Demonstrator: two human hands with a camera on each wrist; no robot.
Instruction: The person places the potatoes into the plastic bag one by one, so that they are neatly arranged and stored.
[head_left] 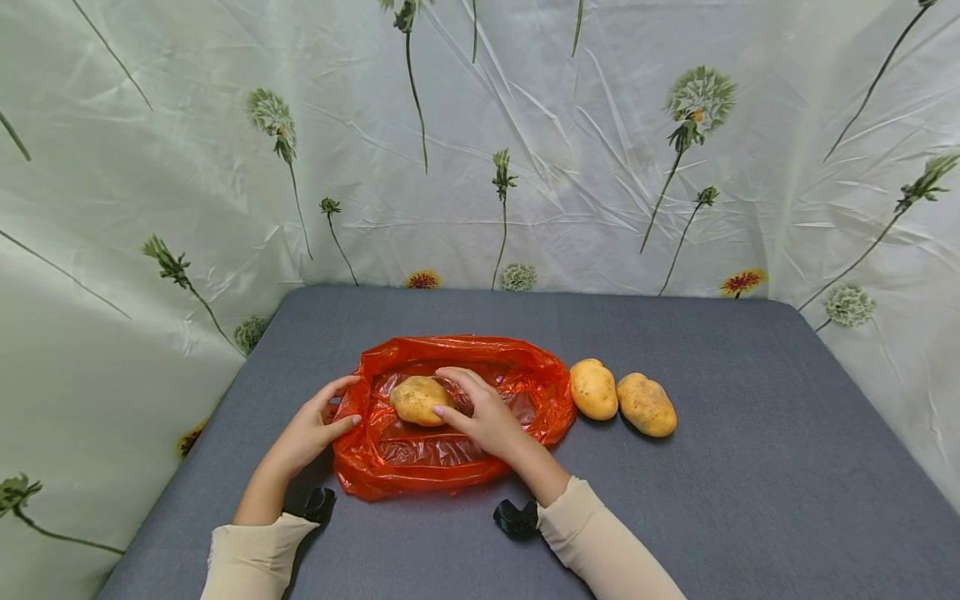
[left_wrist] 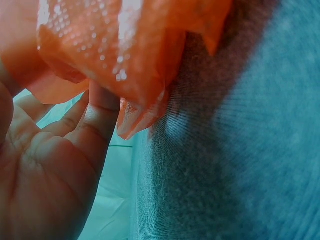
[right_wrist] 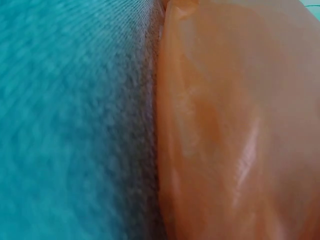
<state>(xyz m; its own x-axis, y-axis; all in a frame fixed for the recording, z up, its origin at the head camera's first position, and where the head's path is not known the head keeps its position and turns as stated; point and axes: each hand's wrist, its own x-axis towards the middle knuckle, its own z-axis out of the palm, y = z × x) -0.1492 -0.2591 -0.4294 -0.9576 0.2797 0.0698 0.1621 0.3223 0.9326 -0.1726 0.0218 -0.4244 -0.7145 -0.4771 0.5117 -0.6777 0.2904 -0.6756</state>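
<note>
A red plastic bag (head_left: 450, 479) lies spread out with its mouth wide and its rim rolled outward. Inside it rests a potato (head_left: 416, 400), brown-yellow and left of the bag's middle. My left hand (head_left: 303, 429) holds the bag's left rim, its fingers (left_wrist: 95, 117) tucked behind the orange-looking plastic (left_wrist: 125, 60) in the left wrist view. Over the bag, my right hand (head_left: 480, 417) spreads loosely around the potato's right end, thumb tip on its near side and fingertips at its far edge. Only the bag's side (right_wrist: 230, 130) and cloth fill the right wrist view.
Two more potatoes (head_left: 594, 389) (head_left: 647, 405) sit side by side on the grey cloth-covered table (head_left: 765, 467), the nearer one against the bag's right edge. A pale curtain (head_left: 585, 167) with a dandelion print hangs behind and at the sides.
</note>
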